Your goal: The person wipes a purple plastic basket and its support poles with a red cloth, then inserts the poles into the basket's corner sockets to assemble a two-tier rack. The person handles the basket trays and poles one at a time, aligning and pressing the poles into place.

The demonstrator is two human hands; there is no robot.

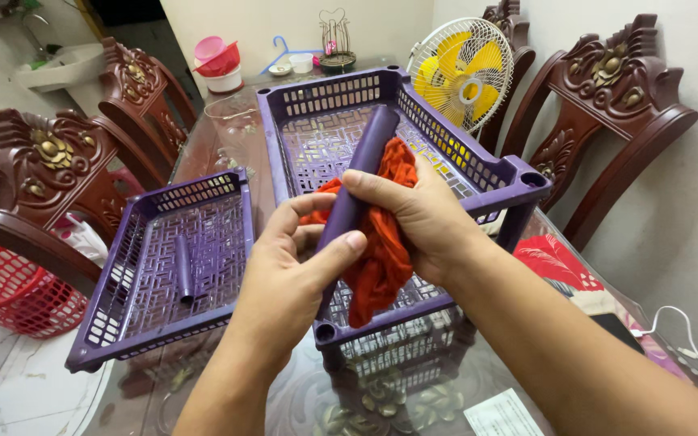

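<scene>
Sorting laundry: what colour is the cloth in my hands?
Orange-red cloth, clearest in the head view.

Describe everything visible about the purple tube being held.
The purple tube is a smooth, matte, plastic-looking cylinder, tilted with its rounded top end away over the larger purple tray. The left hand grips its lower part; the right hand presses an orange-red cloth around its middle. Its lower end is hidden.

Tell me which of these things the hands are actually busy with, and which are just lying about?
In hand:
- purple tube, gripped by the left hand
- orange-red cloth, pressed to the tube by the right hand
- purple tray beneath them

Lying about:
- second purple tray with a spare tube
- yellow fan
- red basket
- wooden chairs
- pink bowls
</scene>
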